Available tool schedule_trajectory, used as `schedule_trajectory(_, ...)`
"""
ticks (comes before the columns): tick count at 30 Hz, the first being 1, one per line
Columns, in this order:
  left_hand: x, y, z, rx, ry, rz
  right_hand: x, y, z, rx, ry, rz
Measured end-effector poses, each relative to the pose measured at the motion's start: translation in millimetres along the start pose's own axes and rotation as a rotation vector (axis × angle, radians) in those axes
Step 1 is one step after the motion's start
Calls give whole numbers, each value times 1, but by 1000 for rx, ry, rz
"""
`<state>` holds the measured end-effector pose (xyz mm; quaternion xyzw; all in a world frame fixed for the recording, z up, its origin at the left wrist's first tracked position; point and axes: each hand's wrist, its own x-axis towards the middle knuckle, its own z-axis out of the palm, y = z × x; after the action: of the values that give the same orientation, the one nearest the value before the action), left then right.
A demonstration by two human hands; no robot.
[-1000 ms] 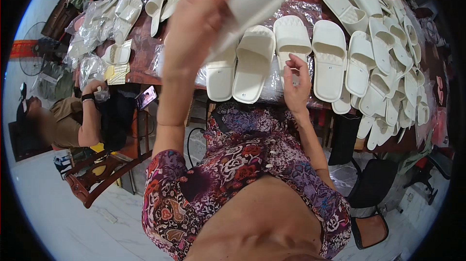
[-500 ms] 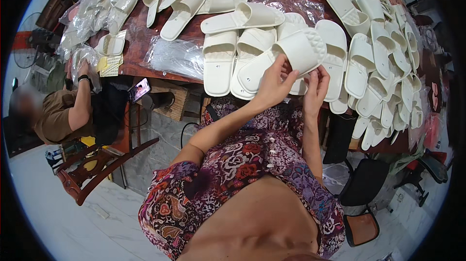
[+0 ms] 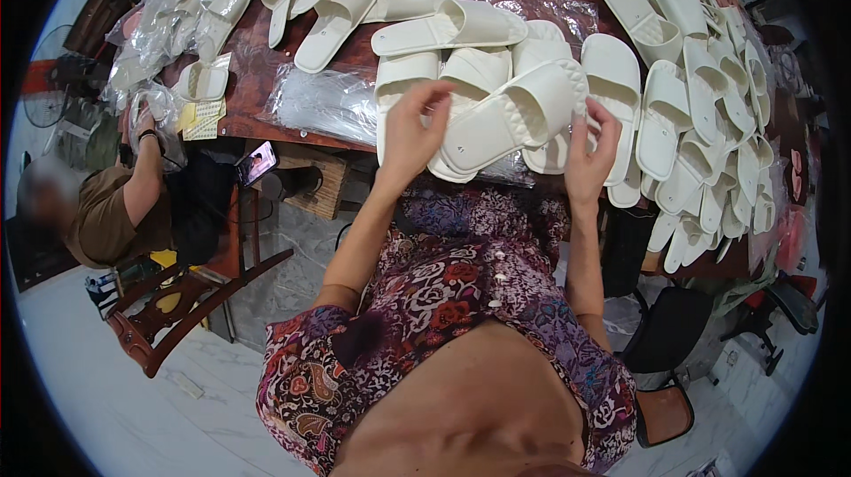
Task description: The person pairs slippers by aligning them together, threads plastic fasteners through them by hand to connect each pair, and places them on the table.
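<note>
Moved left, my half-open, empty left hand no longer covers the slipper; right hand half-curls at its right end, grip unclear

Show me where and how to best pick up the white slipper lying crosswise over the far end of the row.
Probably by the strap, reaching in from the left: the slipper has its heel pointing left, so the strap's open back faces that way, and its raised arch leaves a gap beneath.
</note>
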<state>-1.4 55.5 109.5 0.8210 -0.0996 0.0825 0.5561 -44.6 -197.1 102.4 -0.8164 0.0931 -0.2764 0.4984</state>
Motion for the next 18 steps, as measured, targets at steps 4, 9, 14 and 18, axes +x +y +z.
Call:
schedule_trajectory(4, -3, -30, -13, 179, 108, 25, 45, -14, 14, -82, -132, -171)
schedule_trajectory(9, -4, -36, 2, 243, 97, -34, 110, -5, 56, -141, -325, -325)
schedule_trajectory(14, 2, -39, 13, 247, 170, -53, 145, 22, 104, -181, -598, -232)
schedule_trajectory(18, 6, -49, 12, 330, 181, -2, 144, 43, 120, -91, -725, -90)
